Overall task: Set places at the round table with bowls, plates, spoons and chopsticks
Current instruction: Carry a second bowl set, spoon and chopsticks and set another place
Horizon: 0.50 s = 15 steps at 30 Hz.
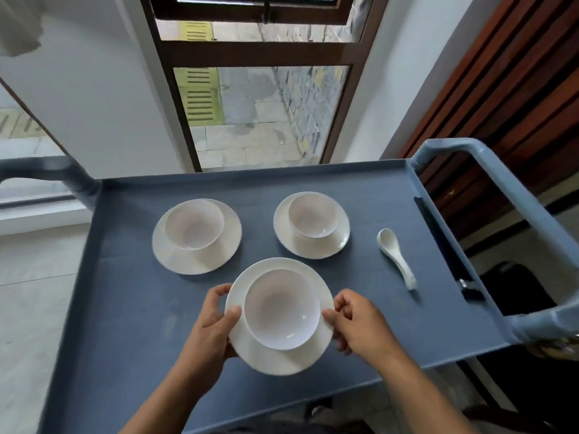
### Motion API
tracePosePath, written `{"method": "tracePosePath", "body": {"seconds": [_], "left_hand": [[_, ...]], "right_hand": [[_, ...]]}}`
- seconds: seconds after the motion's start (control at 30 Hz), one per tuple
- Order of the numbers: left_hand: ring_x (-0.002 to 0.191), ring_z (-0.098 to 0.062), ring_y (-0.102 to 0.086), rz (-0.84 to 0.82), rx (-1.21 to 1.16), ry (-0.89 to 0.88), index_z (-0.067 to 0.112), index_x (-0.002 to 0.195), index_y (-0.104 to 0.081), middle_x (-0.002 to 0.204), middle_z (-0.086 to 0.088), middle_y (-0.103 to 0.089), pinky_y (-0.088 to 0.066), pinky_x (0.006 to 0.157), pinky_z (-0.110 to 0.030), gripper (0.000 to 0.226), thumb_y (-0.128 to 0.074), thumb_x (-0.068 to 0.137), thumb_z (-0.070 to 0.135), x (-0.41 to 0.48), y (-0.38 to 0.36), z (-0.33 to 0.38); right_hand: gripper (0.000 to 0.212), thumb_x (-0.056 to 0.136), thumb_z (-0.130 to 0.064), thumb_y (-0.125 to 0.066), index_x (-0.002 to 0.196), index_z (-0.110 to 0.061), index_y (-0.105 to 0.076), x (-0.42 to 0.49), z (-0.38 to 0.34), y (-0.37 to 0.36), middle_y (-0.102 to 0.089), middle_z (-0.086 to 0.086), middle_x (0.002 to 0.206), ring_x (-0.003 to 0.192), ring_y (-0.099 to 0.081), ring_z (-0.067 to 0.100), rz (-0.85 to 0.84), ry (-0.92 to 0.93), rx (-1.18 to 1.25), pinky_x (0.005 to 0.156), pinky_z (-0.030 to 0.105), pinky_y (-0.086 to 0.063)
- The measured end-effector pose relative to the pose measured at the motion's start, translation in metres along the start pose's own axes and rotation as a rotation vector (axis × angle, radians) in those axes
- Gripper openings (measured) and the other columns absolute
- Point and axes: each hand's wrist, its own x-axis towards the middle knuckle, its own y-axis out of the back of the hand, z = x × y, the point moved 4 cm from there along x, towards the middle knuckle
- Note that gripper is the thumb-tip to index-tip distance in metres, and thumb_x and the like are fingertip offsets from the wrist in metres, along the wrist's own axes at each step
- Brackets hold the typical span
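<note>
Your left hand [216, 324] and right hand [357, 327] hold the nearest white round glazed plate [282, 361] by opposite sides of its rim. Each thumb lies on top and the fingers curl at the edge, so both hands are closed on that plate. It is at the near middle of the blue-grey plastic cart surface [125, 292], with a white round glazed bowl [282, 308] standing loose in its centre. I cannot tell whether the plate has cleared the surface.

Judge it as stiff, fairly heavy with the bowl aboard, and brittle: a knock against the cart's raised wall [250, 178] could chip it. The glaze looks smooth and is probably slippery, so the two-sided rim hold suits it. The bowl only rests there (nothing pins it), so carry the plate level or the bowl may slide to the low side.

Count three plates and three bowls, each bowl on a plate:
- the pair you hold
- the far-left plate [175, 255] with the far-left bowl [194, 223]
- the far-right plate [313, 249] with the far-right bowl [313, 214]

One white ceramic spoon [396, 256] lies apart to the right, scoop end away from you. A thin dark strip [438, 236] runs along the right wall. It may be chopsticks, but it is too indistinct to count.
</note>
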Motion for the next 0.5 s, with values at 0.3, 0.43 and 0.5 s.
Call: {"method": "tracePosePath", "body": {"seconds": [0.3,0.43,0.5], "left_hand": [[0.086,-0.031,-0.072,-0.047,-0.113,0.117,0.024,0.121,-0.067,0.111,-0.017,-0.073,-0.058,0.061,-0.041,0.032,-0.057,0.095,0.01,0.028,-0.11,-0.023],[0.086,-0.031,-0.072,-0.052,-0.15,0.111,0.028,0.12,-0.068,0.113,-0.016,-0.073,-0.058,0.06,-0.041,0.035,-0.064,0.086,0.019,0.031,-0.14,-0.02],[0.086,-0.031,-0.072,-0.025,-0.152,0.104,0.029,0.118,-0.069,0.113,-0.016,-0.073,-0.059,0.06,-0.041,0.032,-0.061,0.092,0.013,0.033,-0.148,-0.018]], "right_hand": [[0.021,0.092,-0.029,-0.065,0.076,-0.017,-0.058,0.043,0.028,0.118,-0.066,0.006,0.06,0.044,-0.059,0.017,-0.039,0.078,-0.015,0.044,0.029,-0.05],[0.027,0.092,-0.041,-0.061,0.073,-0.021,-0.056,0.076,0.046,0.163,-0.065,0.0,0.062,0.057,-0.063,0.02,0.215,0.13,-0.223,0.055,0.036,-0.052],[0.03,0.089,-0.05,-0.061,0.078,-0.024,-0.051,0.095,0.053,0.173,-0.062,-0.005,0.069,0.069,-0.06,0.02,0.272,0.139,-0.466,0.059,0.034,-0.043]]}}
